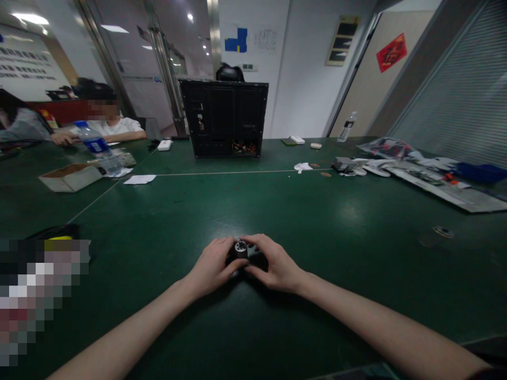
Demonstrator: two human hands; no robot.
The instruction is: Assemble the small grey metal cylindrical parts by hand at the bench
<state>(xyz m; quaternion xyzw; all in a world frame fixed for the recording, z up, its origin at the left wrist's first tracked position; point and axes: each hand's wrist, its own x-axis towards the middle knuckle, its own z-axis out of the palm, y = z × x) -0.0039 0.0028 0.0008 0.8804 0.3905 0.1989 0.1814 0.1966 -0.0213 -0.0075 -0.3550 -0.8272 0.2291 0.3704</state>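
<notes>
Head view: your left hand [214, 265] grasps a small black cylinder [241, 249], upright between both hands over the green table [277, 203]; right hand [277, 264] curls close, grip hard to tell. Handling looks under way; what's done or left doesn't show. Beyond: black panel [224, 119], bottle [97, 148], box [70, 180]. Your left thumb hides the cylinder's lower front

"How's the light?"
"Dim overall. Ceiling lights [29, 19] shine at upper left, and the green table [178, 211] throws back a pale, soft glare right of centre."
"Shadows?"
"Dark ones beneath the left hand [212, 266] and right hand [279, 264]."
"Sharpness?"
"Soft; detail smears toward the sides. The door [382, 87] leans, stretched by the wide view, and coarse pixel blocks cover the lower left."
</notes>
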